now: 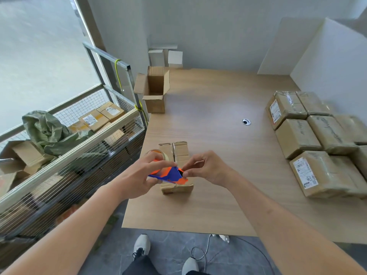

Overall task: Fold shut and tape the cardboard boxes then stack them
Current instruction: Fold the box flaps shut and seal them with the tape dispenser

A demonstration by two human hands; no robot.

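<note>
A small cardboard box (178, 150) with its flaps folded shut lies on the wooden table (208, 116) near the front left. Just above it my left hand (143, 173) grips an orange and blue tape dispenser (170, 174) with a roll of clear tape (157, 152). My right hand (206, 168) pinches at the dispenser's front end with thumb and forefinger; the tape's end is too small to make out. An open cardboard box (154, 90) stands upright at the table's far left edge.
Several taped boxes with labels (309, 139) are stacked along the table's right side. A cable hole (246, 122) sits mid-table. A wire cage cart (69, 147) with boxes and a green bag stands left of the table. My feet and a cable are on the floor below.
</note>
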